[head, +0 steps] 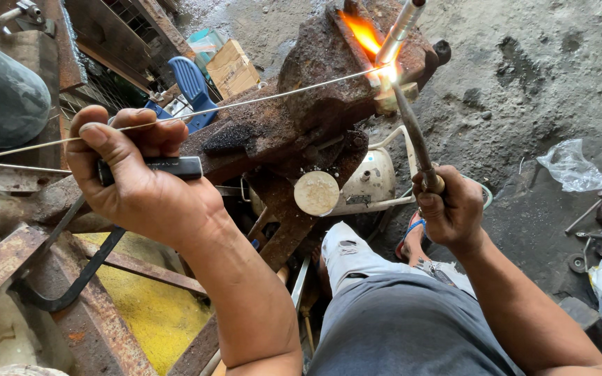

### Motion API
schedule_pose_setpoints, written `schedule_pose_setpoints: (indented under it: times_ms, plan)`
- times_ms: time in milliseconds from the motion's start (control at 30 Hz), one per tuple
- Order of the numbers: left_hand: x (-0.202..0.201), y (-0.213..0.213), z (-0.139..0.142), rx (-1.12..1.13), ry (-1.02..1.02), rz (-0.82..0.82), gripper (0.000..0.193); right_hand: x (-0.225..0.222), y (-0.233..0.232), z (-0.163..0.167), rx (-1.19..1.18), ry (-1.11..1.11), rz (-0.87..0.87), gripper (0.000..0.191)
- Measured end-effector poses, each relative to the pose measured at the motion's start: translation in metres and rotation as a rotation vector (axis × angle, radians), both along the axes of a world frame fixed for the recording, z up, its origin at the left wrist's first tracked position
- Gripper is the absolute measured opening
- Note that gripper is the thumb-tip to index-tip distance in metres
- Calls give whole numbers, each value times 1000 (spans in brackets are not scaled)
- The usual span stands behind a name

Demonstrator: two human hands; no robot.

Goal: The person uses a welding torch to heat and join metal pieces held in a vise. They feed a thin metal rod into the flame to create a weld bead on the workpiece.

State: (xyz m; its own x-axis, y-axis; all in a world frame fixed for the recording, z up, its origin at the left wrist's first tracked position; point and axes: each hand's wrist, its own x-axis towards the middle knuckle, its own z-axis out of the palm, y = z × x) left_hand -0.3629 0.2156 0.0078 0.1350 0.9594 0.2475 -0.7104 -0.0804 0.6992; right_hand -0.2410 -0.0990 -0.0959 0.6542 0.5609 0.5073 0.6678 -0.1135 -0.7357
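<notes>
2 hands (141, 174) grip rod (259, 97); tool (416, 143)

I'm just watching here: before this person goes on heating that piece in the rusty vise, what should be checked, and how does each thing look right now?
1. Left hand grips the thin filler rod firmly: ok.
2. Rod tip reaches the glowing joint on the vise: ok.
3. Right hand holds the long tool by its handle end, away from the heat: ok.
4. Flame from the torch nozzle points away from both hands: ok.
5. Gloves on the hands: not ok, both are bare.
6. Workpiece clamped tight in the vise: cannot tell.
</notes>
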Motion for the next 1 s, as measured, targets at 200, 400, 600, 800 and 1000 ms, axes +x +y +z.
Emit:
schedule_pose_setpoints:
  times_ms: [200,400,600,800,1000]
  plan:
    - [-2,-1,0,19,17,17,20,0,1,-1,7,3,0,36]
    - [-2,-2,1,24,27,26,19,0,1,-1,16,7,-3,36]
    - [-2,-3,0,44,25,2,18,0,3,2,28,20,14,36]
    - [-1,-4,0,25,23,7,19,0,4,4,18,10,8,36]
    - [-1,-3,1,29,18,5,18,1,5,4,24,32,23,36]
